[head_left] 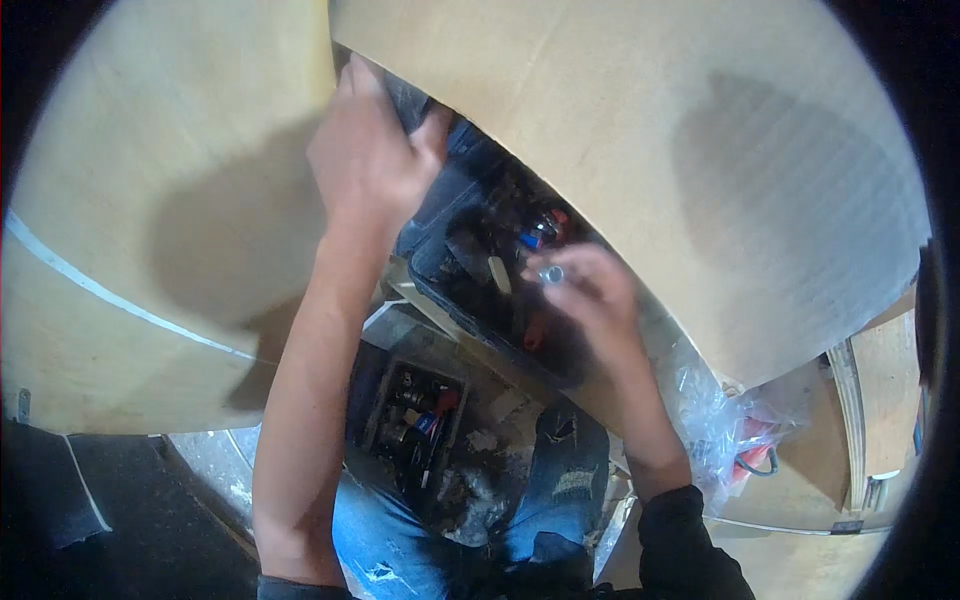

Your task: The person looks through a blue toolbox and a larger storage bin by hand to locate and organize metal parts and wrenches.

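Note:
My right hand (590,285) is closed on a small shiny metal piece (551,274) with a round open end, above an open black toolbox (450,285) holding dark, red and blue items. My left hand (370,150) reaches up to the gap between two pale panels, its thumb apart from the fingers. Its fingertips lie near the edge of the right-hand panel (600,120), and blur and shadow hide whether they hold anything.
The other large pale panel (170,170) fills the left side. A small tool tray (455,440) sits on the floor between my knees. Clear plastic wrap (715,410) and wooden pieces (885,400) are at the right.

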`<state>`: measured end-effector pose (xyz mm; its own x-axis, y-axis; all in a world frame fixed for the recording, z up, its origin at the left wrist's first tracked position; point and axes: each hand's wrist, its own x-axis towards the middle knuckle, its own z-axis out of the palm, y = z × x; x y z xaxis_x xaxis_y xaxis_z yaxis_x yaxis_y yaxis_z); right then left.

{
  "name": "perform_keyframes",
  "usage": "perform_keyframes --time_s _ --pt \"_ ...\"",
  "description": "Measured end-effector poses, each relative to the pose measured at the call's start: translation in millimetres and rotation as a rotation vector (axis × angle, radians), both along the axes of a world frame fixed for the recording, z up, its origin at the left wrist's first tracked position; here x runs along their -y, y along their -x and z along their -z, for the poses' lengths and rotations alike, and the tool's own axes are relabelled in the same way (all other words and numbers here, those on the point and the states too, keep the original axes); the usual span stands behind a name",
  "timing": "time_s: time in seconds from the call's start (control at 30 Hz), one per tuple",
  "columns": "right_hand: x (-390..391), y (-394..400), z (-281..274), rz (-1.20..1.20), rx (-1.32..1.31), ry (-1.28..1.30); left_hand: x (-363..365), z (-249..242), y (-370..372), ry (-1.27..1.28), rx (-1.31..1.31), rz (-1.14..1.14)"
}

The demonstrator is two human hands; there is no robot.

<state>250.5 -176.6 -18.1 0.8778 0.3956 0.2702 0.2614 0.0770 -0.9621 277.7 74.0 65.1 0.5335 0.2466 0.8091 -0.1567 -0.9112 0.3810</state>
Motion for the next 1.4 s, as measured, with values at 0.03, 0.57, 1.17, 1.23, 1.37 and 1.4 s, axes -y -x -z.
perform_keyframes --time_s 0.03,0.57,1.17,1.23,1.37,1.4 --pt "2 -2 -4 -0.052 -0.027 -0.043 0 -1 0 -0.002 0.005 0.004" --pt "21 -3 38 -0.150 -0.497 -0.654 3 -3 2 0.035 -0.015 0.003" --pt "-12 -256 92 0.406 0.039 0.831 2 -2 3 0.019 -0.044 -0.060" --pt "-22 -273 102 0.389 0.173 1.066 1 -1 2 0.025 -0.053 -0.060" --pt "-27 -295 115 0.369 0.296 1.238 6 -3 5 0.077 -0.048 -0.014" --pt "-26 -299 114 0.367 0.319 1.256 15 -14 14 0.120 -0.064 -0.011"
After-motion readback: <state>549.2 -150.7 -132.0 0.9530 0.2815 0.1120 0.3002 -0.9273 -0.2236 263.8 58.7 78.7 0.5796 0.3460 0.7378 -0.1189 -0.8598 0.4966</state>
